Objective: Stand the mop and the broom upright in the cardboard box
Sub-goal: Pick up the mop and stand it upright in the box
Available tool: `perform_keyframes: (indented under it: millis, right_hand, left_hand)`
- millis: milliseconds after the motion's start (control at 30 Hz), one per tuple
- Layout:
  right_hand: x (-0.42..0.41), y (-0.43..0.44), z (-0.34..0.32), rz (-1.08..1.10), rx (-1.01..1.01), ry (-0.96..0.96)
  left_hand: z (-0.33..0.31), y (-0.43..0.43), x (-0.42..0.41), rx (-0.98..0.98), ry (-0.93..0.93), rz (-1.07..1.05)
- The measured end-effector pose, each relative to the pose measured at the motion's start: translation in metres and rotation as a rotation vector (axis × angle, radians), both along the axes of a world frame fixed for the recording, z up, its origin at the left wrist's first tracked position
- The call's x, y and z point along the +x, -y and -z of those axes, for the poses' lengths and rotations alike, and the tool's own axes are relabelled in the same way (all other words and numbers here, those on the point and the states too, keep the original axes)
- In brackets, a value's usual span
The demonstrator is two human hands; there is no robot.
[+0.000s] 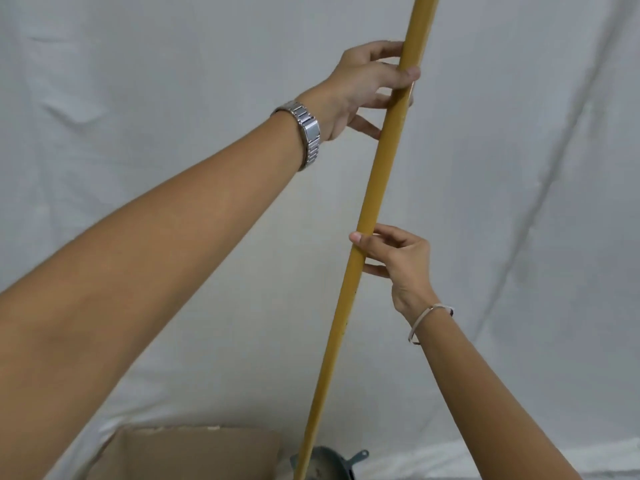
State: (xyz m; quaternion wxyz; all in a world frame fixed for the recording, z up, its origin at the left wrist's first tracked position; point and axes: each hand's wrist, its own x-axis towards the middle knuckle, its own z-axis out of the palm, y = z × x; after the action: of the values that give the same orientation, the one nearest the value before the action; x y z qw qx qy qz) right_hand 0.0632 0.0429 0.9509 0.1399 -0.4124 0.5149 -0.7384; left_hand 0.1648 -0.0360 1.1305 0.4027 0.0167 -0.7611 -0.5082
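Observation:
A long yellow handle (377,174) runs nearly upright through the middle of the view, leaning a little to the right at the top. Whether it belongs to the mop or the broom I cannot tell; its head is below the frame. My left hand (367,86) grips the handle high up, a metal watch on that wrist. My right hand (391,258) holds the same handle lower down, fingers wrapped around it, a thin bangle on the wrist. The open cardboard box (194,452) sits at the bottom, left of the handle's lower end.
A grey-green metal fitting (332,462) shows at the bottom right of the box, behind the handle. A white cloth backdrop (536,168) hangs behind everything and covers the floor.

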Motion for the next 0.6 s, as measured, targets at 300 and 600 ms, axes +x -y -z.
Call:
perform_keyframes:
  millis: [300,600]
  right_hand:
    - [0.087,0.192,0.028,-0.100,0.077,0.039]
    - [0.120,0.331,0.075,-0.029,0.149,0.032]
  left_hand:
    - [0.036,0.170,0.092,-0.036,0.040,-0.159]
    - [0.087,0.318,0.120,-0.030,0.069,-0.208]
